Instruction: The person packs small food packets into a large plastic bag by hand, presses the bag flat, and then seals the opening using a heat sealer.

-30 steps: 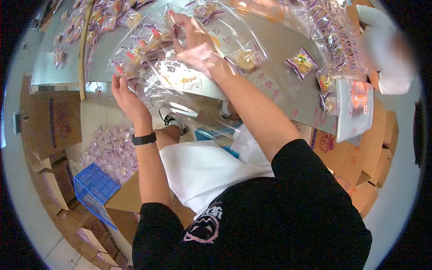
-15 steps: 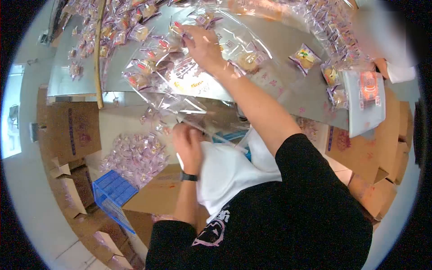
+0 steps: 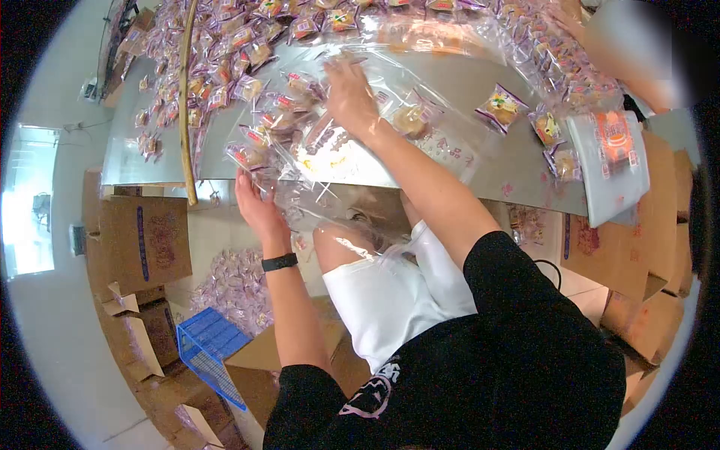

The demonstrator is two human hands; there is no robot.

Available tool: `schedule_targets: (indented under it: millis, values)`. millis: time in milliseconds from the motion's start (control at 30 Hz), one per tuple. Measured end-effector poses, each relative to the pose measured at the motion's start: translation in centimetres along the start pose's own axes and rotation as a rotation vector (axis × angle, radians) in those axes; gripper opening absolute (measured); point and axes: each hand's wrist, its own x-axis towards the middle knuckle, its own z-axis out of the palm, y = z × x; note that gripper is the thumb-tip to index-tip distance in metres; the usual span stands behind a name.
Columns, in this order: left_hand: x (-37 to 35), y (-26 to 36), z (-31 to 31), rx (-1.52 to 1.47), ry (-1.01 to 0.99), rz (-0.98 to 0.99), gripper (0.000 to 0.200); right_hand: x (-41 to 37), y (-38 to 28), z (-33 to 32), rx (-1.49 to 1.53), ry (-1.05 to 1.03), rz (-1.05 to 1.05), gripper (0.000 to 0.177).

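A large clear plastic bag (image 3: 450, 154) lies on the metal table, with several wrapped pastries (image 3: 251, 155) in a slanting row at its left side. My left hand (image 3: 260, 212), with a dark wristband, is at the table's front edge, its fingers closed on the bag's left side beside the lowest pastry. Over the bag's upper middle is my right hand (image 3: 351, 101), palm down with fingers stretched out, slightly blurred. Another wrapped pastry (image 3: 411, 118) lies right of that hand, under or inside the film. The bag's loose end hangs over the edge above my lap.
Many wrapped pastries (image 3: 225, 45) cover the table's back and left, beside a wooden stick (image 3: 185, 112). A stack of printed plastic bags (image 3: 607, 169) lies at right. Below are a blue basket (image 3: 214, 337), a pastry heap (image 3: 236, 289) and cardboard boxes (image 3: 146, 240). Another person is at upper right.
My left hand has risen from beside my lap to the bag's left side at the table edge. My right hand stays over the bag, its fingers now straighter. The camera view has shifted.
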Motion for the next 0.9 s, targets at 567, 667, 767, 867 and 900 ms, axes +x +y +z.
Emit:
schedule_targets:
  millis: [567,667,767,867,900]
  values:
    - [0.2,-0.9,0.9,-0.010,0.072,-0.036,0.043,0.8,0.4,0.5,0.231,0.153,0.211,0.050]
    - [0.4,-0.9,1.5,-0.074,0.068,-0.036,0.043,1.1,1.0,1.0,0.209,0.219,0.228,0.054]
    - [0.2,-0.7,1.6,-0.080,0.081,-0.040,0.042,1.1,1.1,1.2,0.096,0.201,0.247,0.054]
    - [0.1,-0.5,1.9,-0.030,0.077,-0.031,0.042,2.0,0.4,0.4,-0.039,0.152,0.292,0.048]
    - [0.1,-0.3,1.6,-0.005,0.077,-0.031,0.042,2.2,0.2,0.3,-0.065,0.112,0.322,0.045]
